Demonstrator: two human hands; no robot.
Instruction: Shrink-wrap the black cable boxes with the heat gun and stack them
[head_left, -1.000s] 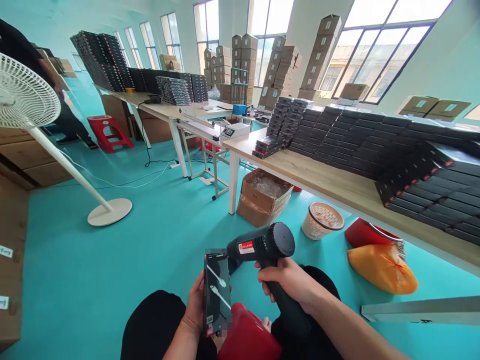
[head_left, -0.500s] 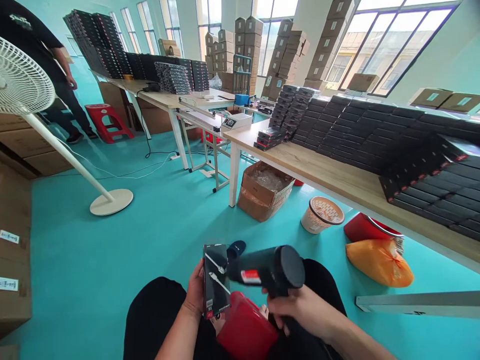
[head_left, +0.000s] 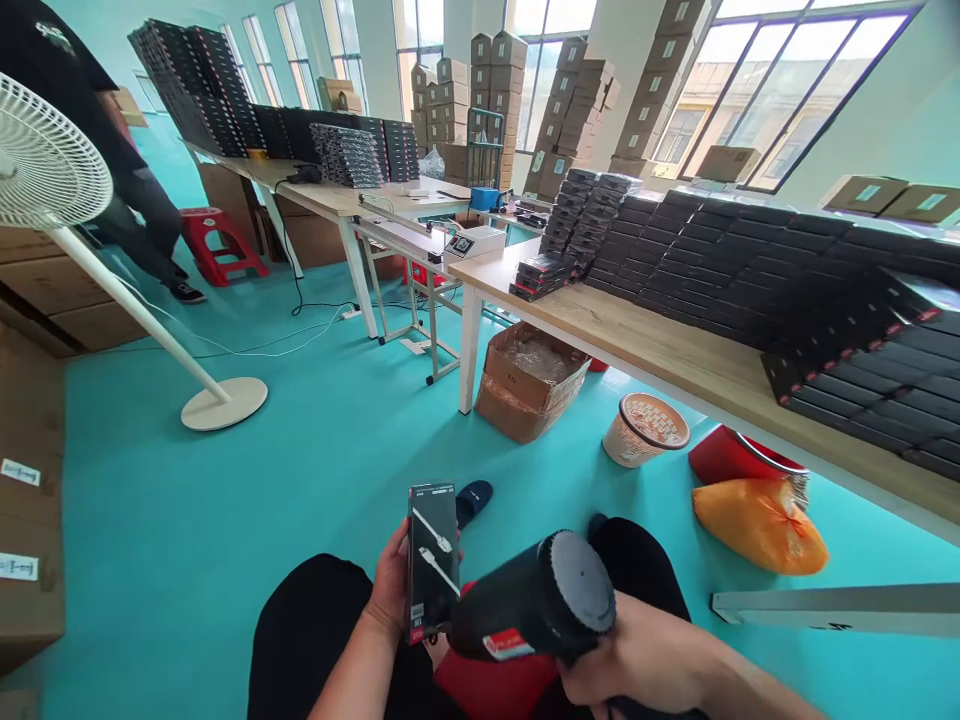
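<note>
My left hand (head_left: 390,585) grips a black box (head_left: 433,550) from its left side, with fingertips showing at the right edge. White cable pictures and a red lower corner mark the box's front. My right hand (head_left: 622,660) is wrapped round the handle of a black heat gun (head_left: 532,600) with a red and white label. Its nozzle points left at the lower right corner of the box; whether they touch I cannot tell. Beneath the gun is a red stool (head_left: 487,680), between my knees.
A wooden table (head_left: 675,360) on the right bears stacked black boxes (head_left: 720,265). Below it are a carton (head_left: 517,385), a basket (head_left: 634,440) and an orange bag (head_left: 757,525). A white fan (head_left: 150,335) stands left, a person (head_left: 82,130) behind it. A slipper (head_left: 474,498) lies ahead.
My right hand and the heat gun have moved down and tilted, taking the nozzle from the box's upper right side to its lower corner. The person behind the fan has shifted their legs.
</note>
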